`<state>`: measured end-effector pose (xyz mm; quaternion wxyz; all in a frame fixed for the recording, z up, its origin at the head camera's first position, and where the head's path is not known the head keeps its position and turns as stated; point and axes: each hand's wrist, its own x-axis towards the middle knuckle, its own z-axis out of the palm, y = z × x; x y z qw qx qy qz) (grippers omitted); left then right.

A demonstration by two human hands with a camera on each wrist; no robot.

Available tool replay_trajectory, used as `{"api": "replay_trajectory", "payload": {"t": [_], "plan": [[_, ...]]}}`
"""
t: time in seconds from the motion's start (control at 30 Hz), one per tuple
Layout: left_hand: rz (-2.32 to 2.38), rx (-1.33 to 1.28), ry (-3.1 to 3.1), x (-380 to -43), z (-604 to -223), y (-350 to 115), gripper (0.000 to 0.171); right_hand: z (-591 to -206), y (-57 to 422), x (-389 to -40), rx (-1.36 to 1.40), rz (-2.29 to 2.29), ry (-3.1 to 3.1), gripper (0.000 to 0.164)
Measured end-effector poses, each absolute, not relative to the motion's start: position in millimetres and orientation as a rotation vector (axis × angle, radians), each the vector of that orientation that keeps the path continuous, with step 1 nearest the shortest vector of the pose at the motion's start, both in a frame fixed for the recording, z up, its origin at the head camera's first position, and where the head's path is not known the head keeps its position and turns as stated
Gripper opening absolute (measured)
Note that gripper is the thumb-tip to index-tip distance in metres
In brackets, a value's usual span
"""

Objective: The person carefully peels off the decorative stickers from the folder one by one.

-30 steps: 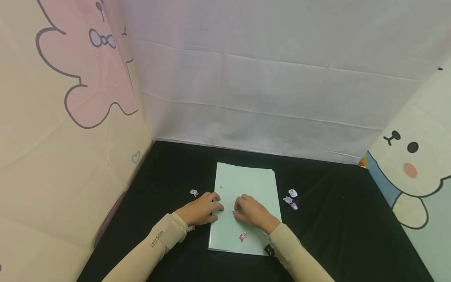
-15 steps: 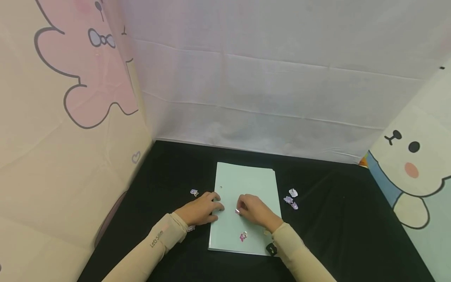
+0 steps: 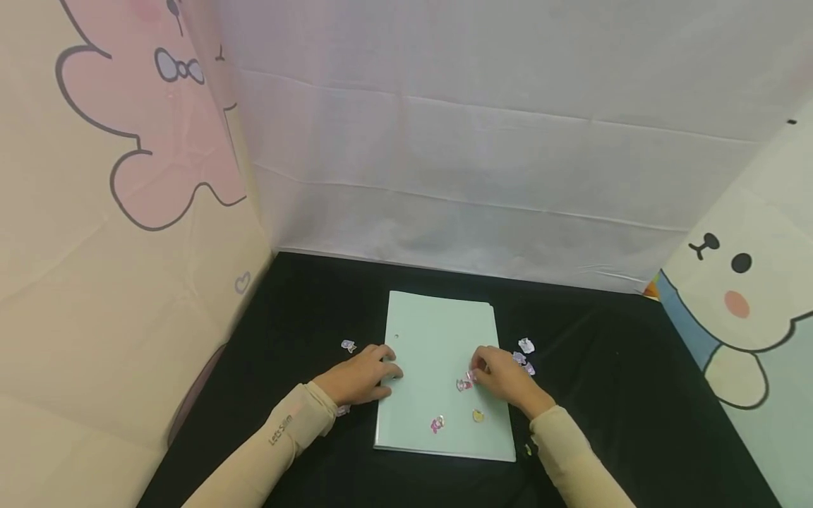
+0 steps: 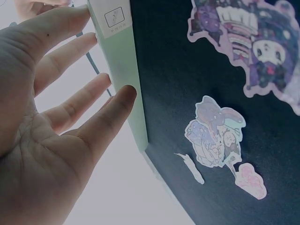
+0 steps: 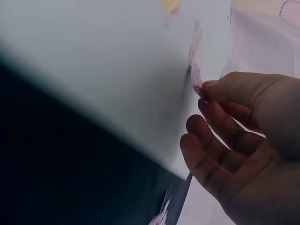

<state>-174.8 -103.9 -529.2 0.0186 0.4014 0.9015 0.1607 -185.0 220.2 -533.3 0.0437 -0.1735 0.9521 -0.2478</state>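
Note:
A pale green folder (image 3: 438, 339) lies on the black cloth. My right hand (image 3: 504, 374) is over its right side, pinching a pink sticker (image 5: 196, 75) between thumb and index finger. The sticker hangs beyond the fingertips, toward the folder's middle. Across the folder's left edge rests my left hand (image 3: 358, 374), its fingers spread and relaxed, holding nothing. Nearer the front, a small magenta sticker (image 3: 437, 423) and a yellow sticker (image 3: 478, 415) lie on the folder. The left wrist view shows the fingertips by the folder's green spine (image 4: 124, 70), which bears a white label.
Several purple and white stickers (image 3: 526, 346) lie right of the folder. Left of it are a small sticker (image 3: 348, 346) and another partly behind the left wrist (image 3: 343, 410). Printed cloth walls (image 3: 444, 155) enclose the table at the back and sides.
My right hand has moved right across the folder, carrying the pink sticker, which now shows more fully. The yellow sticker has come into clear view. My left hand has stayed in place.

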Motion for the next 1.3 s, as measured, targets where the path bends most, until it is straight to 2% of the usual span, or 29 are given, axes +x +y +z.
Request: {"api": "replay_trajectory", "payload": {"t": [0.6,0.9,1.3], "plan": [[0.514,1.238,2.800,-175,-527,-104,0.031,-530,336,-150,-0.292,-0.710,3.007,0.009],[0.517,1.238,2.806,-177,-529,-103,0.031,-526,350,-148,-0.298,-0.671,3.057,0.009],[0.508,1.229,2.792,-175,-527,-103,0.031,-523,343,-151,-0.345,-0.675,3.088,0.011]]}}
